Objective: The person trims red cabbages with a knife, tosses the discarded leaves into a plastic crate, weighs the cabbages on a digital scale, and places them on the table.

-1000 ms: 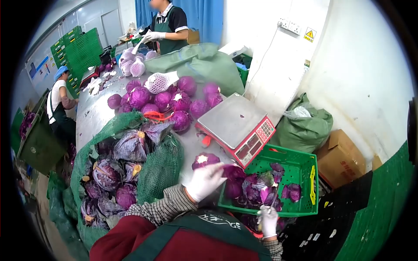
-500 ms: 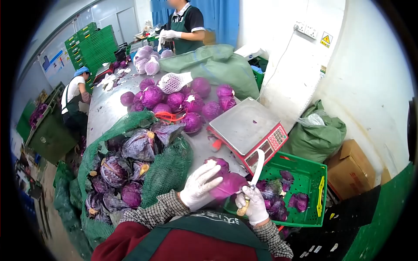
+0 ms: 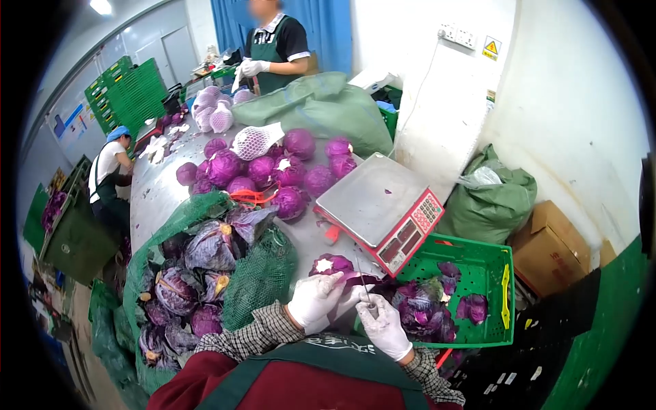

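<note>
Both my hands wear white gloves near the table's front edge. My left hand (image 3: 316,298) has its fingers together at the lower side of a purple cabbage (image 3: 331,266) with a pale cut stem end; whether it pinches a leaf is unclear. Close beside it, my right hand (image 3: 384,326) grips a knife (image 3: 363,279), its thin blade pointing up and seen nearly edge-on. A dark purple leaf lies just beyond the blade. Right of my hands stands a green crate (image 3: 482,335) with loose leaves (image 3: 418,311). A green mesh sack (image 3: 262,277) of untrimmed cabbages is at the left.
A scale (image 3: 376,198) stands beyond the cabbage, with several purple cabbages (image 3: 224,168) left of it. A large green bag (image 3: 321,109) lies farther back. One person (image 3: 277,51) stands behind the table, another (image 3: 109,174) bends at far left. A cardboard box (image 3: 550,239) is at right.
The right hand with the knife has come from the crate to beside the left hand. The large leaf between the hands half a second ago no longer shows there; the left hand's fingers have closed together.
</note>
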A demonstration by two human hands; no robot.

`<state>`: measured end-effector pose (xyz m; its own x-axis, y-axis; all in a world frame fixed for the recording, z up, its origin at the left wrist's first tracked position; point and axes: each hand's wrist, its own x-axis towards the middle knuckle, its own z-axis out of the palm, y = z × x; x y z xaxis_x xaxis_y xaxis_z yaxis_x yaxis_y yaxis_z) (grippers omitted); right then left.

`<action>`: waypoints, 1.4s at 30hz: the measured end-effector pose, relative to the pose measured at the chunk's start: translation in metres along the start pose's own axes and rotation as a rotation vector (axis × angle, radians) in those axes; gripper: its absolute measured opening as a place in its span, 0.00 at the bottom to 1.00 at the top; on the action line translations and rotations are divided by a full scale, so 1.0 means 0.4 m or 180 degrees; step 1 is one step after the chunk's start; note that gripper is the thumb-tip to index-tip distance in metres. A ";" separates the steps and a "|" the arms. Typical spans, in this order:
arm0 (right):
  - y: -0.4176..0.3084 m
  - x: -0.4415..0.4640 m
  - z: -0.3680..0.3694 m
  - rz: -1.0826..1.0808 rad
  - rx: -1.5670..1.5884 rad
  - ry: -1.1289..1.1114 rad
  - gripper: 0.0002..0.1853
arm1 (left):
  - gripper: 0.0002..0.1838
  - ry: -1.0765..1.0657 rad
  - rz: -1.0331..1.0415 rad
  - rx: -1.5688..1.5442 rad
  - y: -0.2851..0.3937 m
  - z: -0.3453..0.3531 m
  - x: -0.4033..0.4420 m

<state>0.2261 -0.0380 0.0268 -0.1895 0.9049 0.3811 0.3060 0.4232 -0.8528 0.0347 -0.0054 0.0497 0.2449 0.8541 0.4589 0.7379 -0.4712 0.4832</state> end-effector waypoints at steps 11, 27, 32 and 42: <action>0.176 -0.294 -0.184 0.2969 0.0810 0.1224 0.09 | 0.17 0.0407 0.0667 -0.0306 -0.026 -0.001 0.044; 0.062 -0.115 -0.214 0.2182 0.3522 0.1293 0.12 | 0.58 -0.0419 -0.0698 -0.0467 -0.143 0.012 0.051; 0.063 -0.065 -0.190 0.1935 0.3641 0.1189 0.12 | 0.62 -0.1589 -0.1085 -0.0958 -0.258 0.102 0.046; 0.044 0.025 -0.061 0.2130 0.3508 0.0344 0.12 | 0.59 -0.1292 -0.0850 -0.0080 -0.092 0.033 -0.117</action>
<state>0.2521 -0.0205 0.0243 -0.2072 0.9461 -0.2490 -0.6240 -0.3238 -0.7112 0.0045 -0.0253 0.0006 0.2784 0.9604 -0.0090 0.7941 -0.2249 0.5646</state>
